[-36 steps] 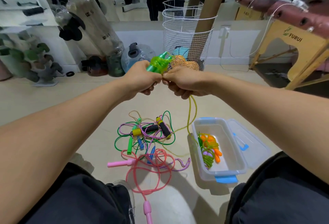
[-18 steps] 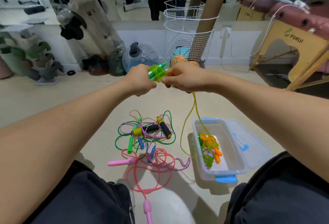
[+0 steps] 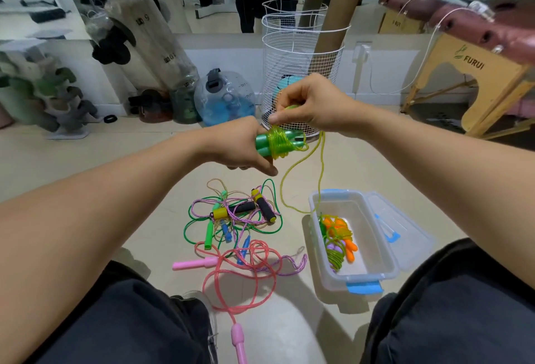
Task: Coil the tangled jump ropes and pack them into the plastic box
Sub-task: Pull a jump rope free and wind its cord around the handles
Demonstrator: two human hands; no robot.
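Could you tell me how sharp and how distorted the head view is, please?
Head view: wide-angle bending toward the edges; the hands, left and right, the green rope and the box are sharp; the left shelf is smeared; soft shadows on the floor.

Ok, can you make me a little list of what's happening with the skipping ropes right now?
left hand: holds green handles together
right hand: pinches yellow-green rope, winding it round the handles
plastic box: open, on the floor, coiled ropes inside
tangled ropes: on the floor beside the box
pink rope: loose, nearest the person
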